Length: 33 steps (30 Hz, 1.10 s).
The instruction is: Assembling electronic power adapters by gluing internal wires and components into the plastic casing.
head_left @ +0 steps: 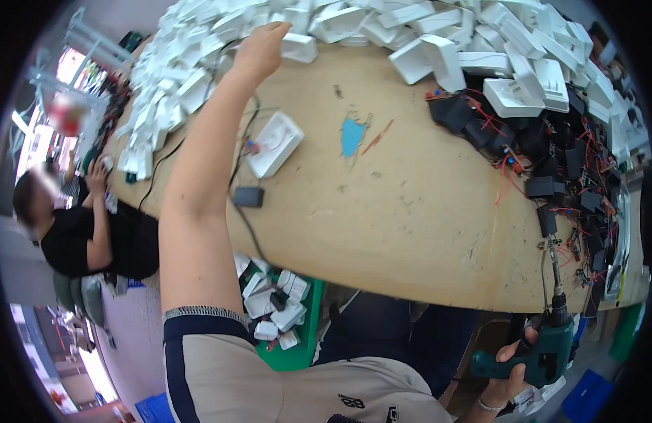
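1. Far left: see a co-worker (72, 243) dressed in black beside the table (410, 211), with a forearm raised.
2. Next, find a small black box (249, 197) lying by itself, just beside a black cable (250, 229) running down to the table's near edge.
3. Reaching across with the left hand (261, 51) to the near side of a broad heap of white housings (340, 25). Has the fingers bent and drawn in narrow, right by one housing — cannot tell whether gripping it.
4. Nearer the middle, see a single white housing (276, 144) lying askew on the table, apart from the heap.
5. Below, past the table's edge, look into a green bin (290, 359) holding a jumble of white casings (289, 314).
6. Mid-table, notice a blue patch (352, 137).
7. Holding a green drill (551, 352) in the right hand (509, 384), with fingers wrapped round the handle. Pointing its long bit (556, 271) away from the body, over the table.
8. Far right: see black modules (548, 187) piled among red wires — near the bit, though cannot tell whether touching it.
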Available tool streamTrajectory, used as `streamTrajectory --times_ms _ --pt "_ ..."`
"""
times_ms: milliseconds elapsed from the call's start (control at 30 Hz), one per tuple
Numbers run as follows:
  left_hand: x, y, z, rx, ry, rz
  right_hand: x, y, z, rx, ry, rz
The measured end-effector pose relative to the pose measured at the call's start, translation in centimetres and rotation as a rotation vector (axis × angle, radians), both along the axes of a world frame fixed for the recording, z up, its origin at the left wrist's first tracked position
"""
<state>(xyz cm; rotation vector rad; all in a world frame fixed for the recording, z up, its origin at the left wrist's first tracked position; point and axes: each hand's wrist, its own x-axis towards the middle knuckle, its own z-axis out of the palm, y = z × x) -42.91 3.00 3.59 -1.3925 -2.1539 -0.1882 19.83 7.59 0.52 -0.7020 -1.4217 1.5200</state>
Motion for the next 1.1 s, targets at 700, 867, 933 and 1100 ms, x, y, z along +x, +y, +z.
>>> streamTrajectory --times_ms 700,867,933,1100 --pt "32.5 3.9 1.1 -0.215 -0.672 -0.636 1.2 0.6 -0.1 0.006 0.12 -0.032" --pt "34.9 4.8 0.3 -0.18 -0.598 -0.913 3.2 -0.2 0.0 0.017 0.125 -0.066" --pt "34.2 5.3 0.5 -0.107 -0.579 -0.906 3.7 -0.5 -0.1 0.018 0.136 -0.08" --pt "29.6 9.0 -0.2 0.031 -0.289 -0.823 4.0 -0.8 -0.2 -0.009 0.152 -0.072"
